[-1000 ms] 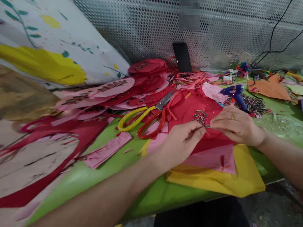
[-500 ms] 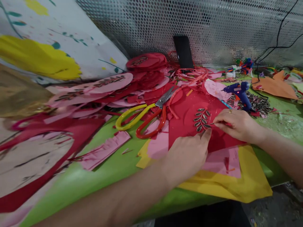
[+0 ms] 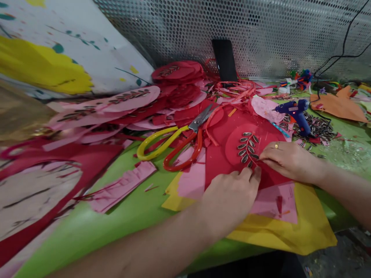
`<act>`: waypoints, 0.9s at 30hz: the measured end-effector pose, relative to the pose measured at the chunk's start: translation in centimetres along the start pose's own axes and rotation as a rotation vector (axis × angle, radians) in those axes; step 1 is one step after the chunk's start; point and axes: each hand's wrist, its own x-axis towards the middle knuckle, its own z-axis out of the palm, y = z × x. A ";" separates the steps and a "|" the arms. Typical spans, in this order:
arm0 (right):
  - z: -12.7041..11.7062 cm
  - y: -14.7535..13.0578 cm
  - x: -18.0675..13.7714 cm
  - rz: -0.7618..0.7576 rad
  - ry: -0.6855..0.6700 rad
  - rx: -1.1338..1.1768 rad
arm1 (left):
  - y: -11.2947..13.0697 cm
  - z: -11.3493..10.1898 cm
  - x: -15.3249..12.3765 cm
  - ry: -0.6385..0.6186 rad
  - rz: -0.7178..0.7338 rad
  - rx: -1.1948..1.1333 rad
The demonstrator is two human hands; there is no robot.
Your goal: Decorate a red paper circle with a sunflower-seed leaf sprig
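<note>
A round red paper disc lies on a larger red sheet. Striped sunflower seeds form a leafy sprig on it, along a thin red stem. At the disc's lower edge, the curled fingers of my left hand grip the paper close to the stem's foot; its fingertips are partly hidden. From the right, my right hand, with a gold ring, pinches at the sprig's right side. The fingertips mostly cover the seed between them, which touches the lower right of the sprig.
Yellow-and-red-handled scissors lie open left of the disc. A blue glue gun stands beside a seed pile. Behind, a black phone leans on perforated metal. Decorated paper pieces are heaped left.
My right hand has brought its seed down against the sprig's lower right. My left fingers have curled in from pressing on the disc to its lower edge. The view has shifted slightly.
</note>
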 end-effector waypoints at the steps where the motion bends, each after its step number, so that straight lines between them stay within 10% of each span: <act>1: 0.0 0.0 0.0 -0.011 0.001 -0.011 | 0.0 0.0 0.0 -0.003 -0.001 -0.002; 27: -0.4 0.0 -0.2 -0.016 -0.103 -0.042 | 0.0 0.1 -0.1 0.017 -0.003 0.006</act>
